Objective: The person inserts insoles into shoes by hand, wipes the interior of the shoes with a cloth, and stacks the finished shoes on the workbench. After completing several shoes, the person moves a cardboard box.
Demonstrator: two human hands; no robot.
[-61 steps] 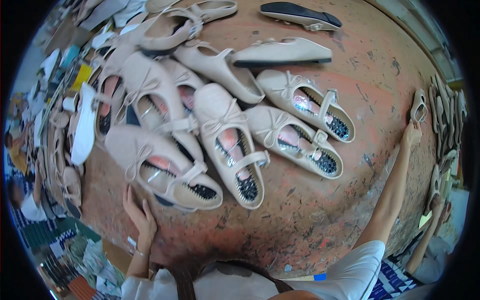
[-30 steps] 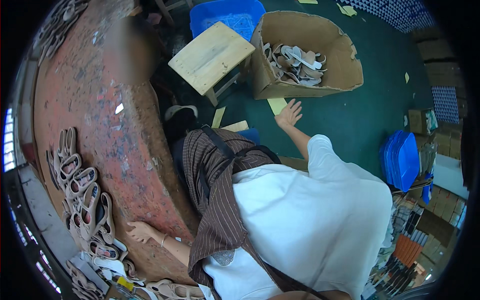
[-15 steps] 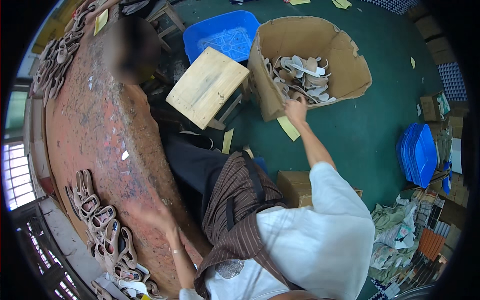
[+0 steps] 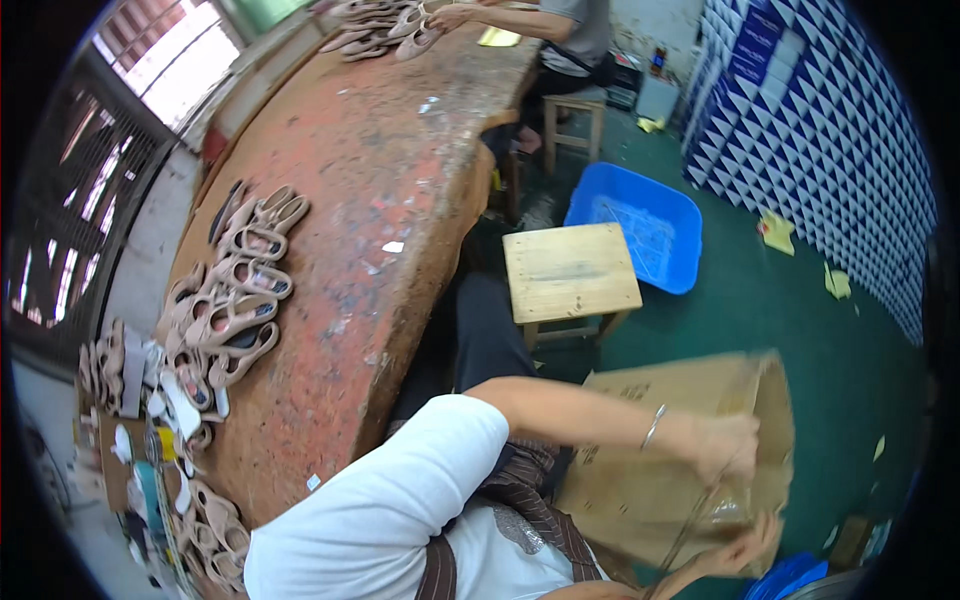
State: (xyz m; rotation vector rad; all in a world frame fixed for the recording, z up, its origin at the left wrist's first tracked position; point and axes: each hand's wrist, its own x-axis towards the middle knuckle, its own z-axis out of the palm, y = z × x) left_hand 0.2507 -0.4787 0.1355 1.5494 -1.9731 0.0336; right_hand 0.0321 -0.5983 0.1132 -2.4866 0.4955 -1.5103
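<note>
A brown cardboard box point(image 4: 625, 420) stands at lower right, with printed marks on a panel and a shiny strip that looks like tape. My left arm reaches across to it; my left hand point(image 4: 725, 448), a metal bracelet at its wrist, is closed over the box. What its fingers hold is hidden. A thin dark line, perhaps a cord, runs down from that hand. Lower down, at the box's near side, my right hand point(image 4: 740, 548) is open with its fingers stretched out. The box's contents do not show.
Beige shoes point(image 4: 235, 300) lie in rows on the worn red table point(image 4: 330, 230) to my left. Beyond the box stand a wooden stool point(image 4: 570, 270) and a blue tub point(image 4: 690, 215). At the table's far end a co-worker point(image 4: 585, 30) handles shoes.
The view has turned. My left hand has gone from over the table across to the box. My right hand, earlier at a carton of pale shoe parts, is now below the left one.
</note>
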